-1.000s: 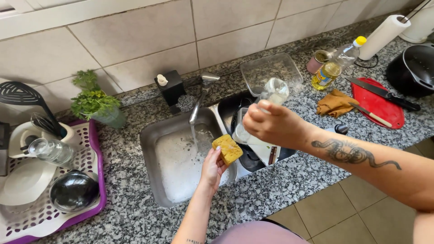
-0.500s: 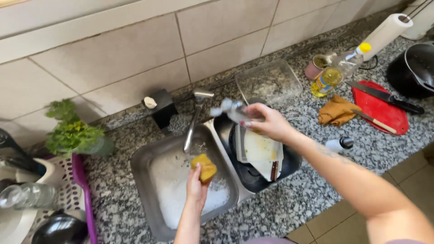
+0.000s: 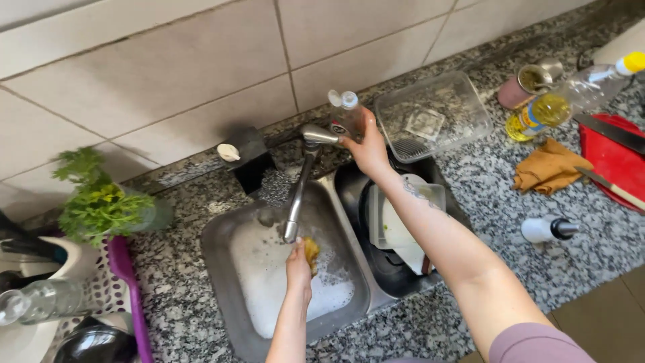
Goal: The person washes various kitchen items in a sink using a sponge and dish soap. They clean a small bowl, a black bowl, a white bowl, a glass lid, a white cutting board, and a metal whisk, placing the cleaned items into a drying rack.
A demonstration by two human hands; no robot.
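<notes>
Head view, looking down on a granite counter (image 3: 510,222) with a steel sink (image 3: 269,269).

Left hand (image 3: 299,263): fingers curled shut around a yellow sponge (image 3: 312,251), held low over the sink's left basin, just under the outlet of the tap (image 3: 299,188). Only part of the sponge shows past the fingers. Foam covers much of the basin floor below it.

Right hand (image 3: 368,144): closed around a clear soap bottle (image 3: 347,114) with a white cap. The bottle stands upright at the back of the sink, just beside the base of the tap, near the tiled wall. The fingers wrap the bottle's lower body; the cap and neck stand free above the hand. Whether the bottle's base touches the counter cannot be told. The forearm crosses over the right basin, which holds a dark pan (image 3: 396,262) with pale dishes inside.

Surroundings: a clear plastic container (image 3: 437,114) lies just right of the bottle. Further right are an oil bottle (image 3: 571,101) on its side, an ochre cloth (image 3: 547,165), a red board (image 3: 615,158) with a knife on it, and a small white spray bottle (image 3: 547,228). A black holder (image 3: 245,154) stands left of the tap. Green herbs (image 3: 97,202) stand at the left, beside a purple drying rack (image 3: 124,282) with washed items.
</notes>
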